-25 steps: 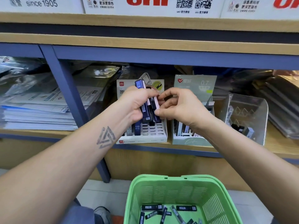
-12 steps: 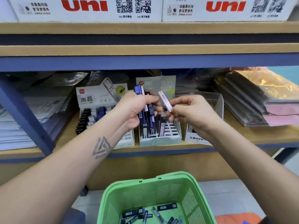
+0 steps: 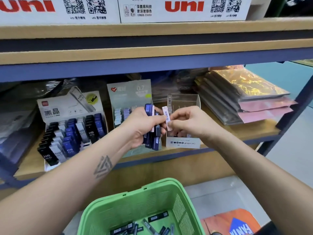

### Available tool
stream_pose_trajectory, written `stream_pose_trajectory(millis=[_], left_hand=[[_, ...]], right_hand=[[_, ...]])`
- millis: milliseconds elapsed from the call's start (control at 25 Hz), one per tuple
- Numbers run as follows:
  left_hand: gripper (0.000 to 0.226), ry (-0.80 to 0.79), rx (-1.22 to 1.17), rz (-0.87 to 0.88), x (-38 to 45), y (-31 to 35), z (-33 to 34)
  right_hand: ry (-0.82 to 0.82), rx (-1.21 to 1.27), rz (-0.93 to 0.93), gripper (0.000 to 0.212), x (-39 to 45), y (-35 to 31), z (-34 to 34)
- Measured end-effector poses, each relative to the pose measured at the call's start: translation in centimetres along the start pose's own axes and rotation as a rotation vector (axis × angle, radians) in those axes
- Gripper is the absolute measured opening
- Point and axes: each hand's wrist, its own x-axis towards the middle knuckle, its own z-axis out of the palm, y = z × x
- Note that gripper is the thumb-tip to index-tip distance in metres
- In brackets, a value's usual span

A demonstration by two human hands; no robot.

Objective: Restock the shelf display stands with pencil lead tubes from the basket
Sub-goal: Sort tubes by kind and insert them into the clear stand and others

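The head view takes in three display stands on the wooden shelf [image 3: 254, 133]. The left stand [image 3: 71, 106], marked HB 0.5, carries rows of black, white and blue lead tubes; their exact count is not readable. The middle stand [image 3: 130, 94], marked 0.7, shows three columns of pale tube caps behind the hands. The right stand [image 3: 183, 144], printed MONO graph MG, has clear walls, and what it holds is mostly hidden. Two white uni boxes [image 3: 184, 7] sit on the shelf above. A stack of wrapped packets [image 3: 245, 99] lies to the right.

Below stands one green basket [image 3: 135, 197], with roughly ten loose dark lead tubes [image 3: 157, 217] on its floor.

The left hand [image 3: 144, 126] is curled round a bundle of dark blue tubes [image 3: 152, 138], at least four, held upright in front of the middle stand. The right hand [image 3: 189, 122] pinches one pale pink tube [image 3: 166, 119] between thumb and forefinger, tilted slightly, just beside the bundle and in front of the right stand. Both forearms reach forward over the basket; the left carries a triangle tattoo [image 3: 102, 167].
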Motion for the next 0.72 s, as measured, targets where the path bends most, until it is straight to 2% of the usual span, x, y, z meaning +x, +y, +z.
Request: stream_pose_trajectory(millis=[80, 160, 240, 400, 600, 720], left_hand=[[0.004, -0.018, 0.070, 0.011, 0.5, 0.5, 0.8], [0.003, -0.052, 0.110, 0.021, 1.2, 1.2, 1.2], [0.005, -0.090, 0.122, 0.012, 1.7, 1.4, 1.5], [0.009, -0.139, 0.165, -0.033, 2.0, 0.8, 2.1], [0.013, -0.036, -0.106, -0.089, 3.2, 2.5, -0.1], [0.006, -0.043, -0.196, -0.126, 3.4, 3.4, -1.3]], right_hand=[[0.022, -0.114, -0.080, 0.024, 0.5, -0.2, -1.4], [0.033, -0.093, -0.146, 0.039, 1.0, -0.3, -2.6], [0.020, -0.053, -0.174, 0.035, 1.3, -0.1, -3.0], [0.081, -0.114, -0.214, 0.011, 1.9, 0.6, -2.6], [0.378, -0.174, -0.160, 0.017, 3.6, 1.5, -5.2], [0.419, -0.352, -0.180, 0.018, 4.9, 1.4, -5.7]])
